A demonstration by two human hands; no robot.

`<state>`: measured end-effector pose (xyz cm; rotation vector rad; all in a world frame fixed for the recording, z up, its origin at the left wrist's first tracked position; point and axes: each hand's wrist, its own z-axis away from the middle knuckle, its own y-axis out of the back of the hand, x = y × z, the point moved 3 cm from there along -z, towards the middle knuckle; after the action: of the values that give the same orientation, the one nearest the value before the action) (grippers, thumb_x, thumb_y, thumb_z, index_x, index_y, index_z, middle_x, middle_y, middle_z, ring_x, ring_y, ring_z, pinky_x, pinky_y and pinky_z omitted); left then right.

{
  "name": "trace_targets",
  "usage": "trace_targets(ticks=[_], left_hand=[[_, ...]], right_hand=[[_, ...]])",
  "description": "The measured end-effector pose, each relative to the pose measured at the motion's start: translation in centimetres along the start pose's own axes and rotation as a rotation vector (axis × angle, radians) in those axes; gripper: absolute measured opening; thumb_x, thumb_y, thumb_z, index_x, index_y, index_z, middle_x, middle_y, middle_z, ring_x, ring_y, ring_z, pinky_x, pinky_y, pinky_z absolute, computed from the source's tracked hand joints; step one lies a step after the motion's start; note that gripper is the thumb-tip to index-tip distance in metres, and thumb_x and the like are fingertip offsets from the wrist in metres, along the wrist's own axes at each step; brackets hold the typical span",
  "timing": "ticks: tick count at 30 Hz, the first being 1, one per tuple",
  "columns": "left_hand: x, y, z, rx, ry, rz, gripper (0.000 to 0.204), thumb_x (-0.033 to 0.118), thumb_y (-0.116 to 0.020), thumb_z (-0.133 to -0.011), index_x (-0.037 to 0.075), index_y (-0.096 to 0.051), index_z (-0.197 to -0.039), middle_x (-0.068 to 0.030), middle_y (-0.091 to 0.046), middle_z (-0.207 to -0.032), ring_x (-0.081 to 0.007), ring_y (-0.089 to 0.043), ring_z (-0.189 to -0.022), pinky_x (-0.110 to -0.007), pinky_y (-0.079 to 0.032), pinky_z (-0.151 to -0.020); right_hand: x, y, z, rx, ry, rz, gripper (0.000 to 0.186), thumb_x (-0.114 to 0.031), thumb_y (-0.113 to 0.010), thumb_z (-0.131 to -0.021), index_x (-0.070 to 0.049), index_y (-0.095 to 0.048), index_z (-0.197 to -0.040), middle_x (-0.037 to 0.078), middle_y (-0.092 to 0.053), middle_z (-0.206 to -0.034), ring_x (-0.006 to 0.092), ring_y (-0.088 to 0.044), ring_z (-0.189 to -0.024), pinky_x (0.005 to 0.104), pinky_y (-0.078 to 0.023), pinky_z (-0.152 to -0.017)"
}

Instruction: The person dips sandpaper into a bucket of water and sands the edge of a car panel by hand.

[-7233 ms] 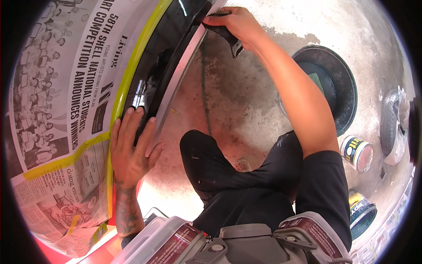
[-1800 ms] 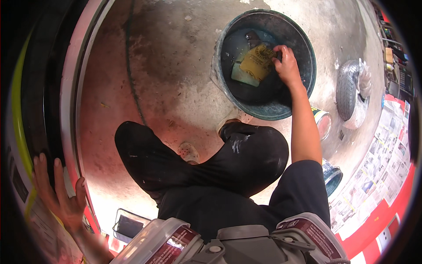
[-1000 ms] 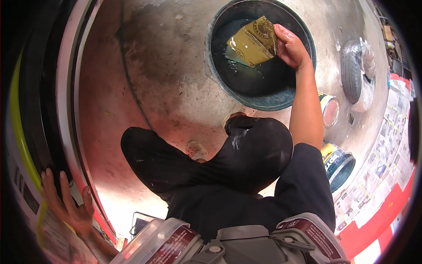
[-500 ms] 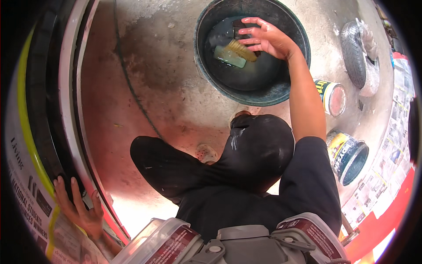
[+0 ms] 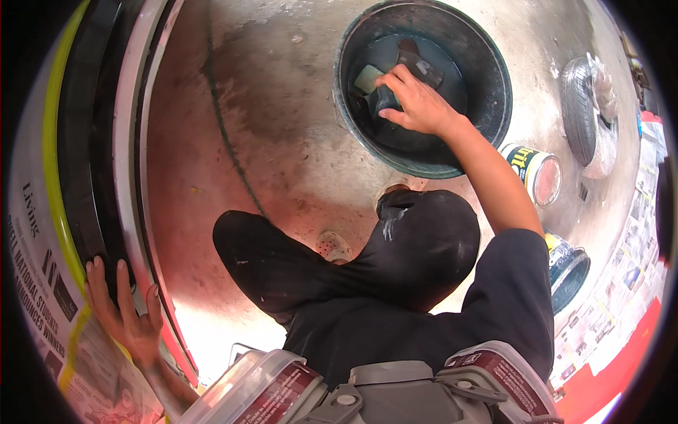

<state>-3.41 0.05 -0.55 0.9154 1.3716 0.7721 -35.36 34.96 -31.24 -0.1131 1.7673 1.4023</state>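
My right hand [image 5: 418, 104] reaches down into a big black tub [image 5: 487, 106] of cloudy water. Its fingers and thumb are closed on a dark wet piece [image 5: 385, 101]; what kind it is I cannot make out. Beside the fingertips lies a pale green block [image 5: 367, 78]. A dark brown sheet [image 5: 409, 52] lies in the water just beyond the hand. At the far left my left hand [image 5: 126, 311] rests with spread fingers on a glossy black panel strip [image 5: 88, 184], holding nothing.
Masking newspaper [image 5: 42, 268] and yellow-green tape [image 5: 53, 148] border the strip. A dark hose or cable [image 5: 222, 127] crosses the floor. Right of the tub are a paint can [image 5: 540, 173], an open bucket [image 5: 568, 275] and a plastic-wrapped tyre [image 5: 580, 113]. Respirator cartridges [image 5: 272, 396] show at the lower edge.
My right hand has moved lower into the tub, from open fingers to closed on the dark piece. The yellowish ribbed piece no longer shows. My left hand stays on the strip.
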Motion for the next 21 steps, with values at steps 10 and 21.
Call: trace_targets(ticks=[10,21], left_hand=[[0.0,0.0,0.1,-0.026,-0.012,-0.040,0.048,0.045,-0.056,-0.099,0.010,-0.061,-0.132,-0.0188,-0.052,-0.142,-0.0406,-0.050,-0.132,-0.056,-0.039,-0.107],[-0.2,0.1,0.2,-0.020,-0.002,-0.008,0.048,0.044,-0.057,-0.099,0.011,-0.059,-0.135,-0.0179,-0.052,-0.143,-0.0389,-0.050,-0.132,-0.055,-0.038,-0.108]], right_hand=[[-1.3,-2.8,-3.5,-0.281,-0.142,0.366,0.033,-0.036,-0.079,-0.078,-0.010,-0.074,-0.099,0.010,-0.060,-0.118,0.0291,-0.049,-0.118,0.0464,-0.040,-0.095],[-0.4,8.5,4.7,0.185,-0.492,0.181,0.015,-0.024,-0.067,-0.090,-0.010,-0.065,-0.095,0.009,-0.070,-0.083,0.0284,-0.068,-0.077,0.0385,-0.052,-0.070]])
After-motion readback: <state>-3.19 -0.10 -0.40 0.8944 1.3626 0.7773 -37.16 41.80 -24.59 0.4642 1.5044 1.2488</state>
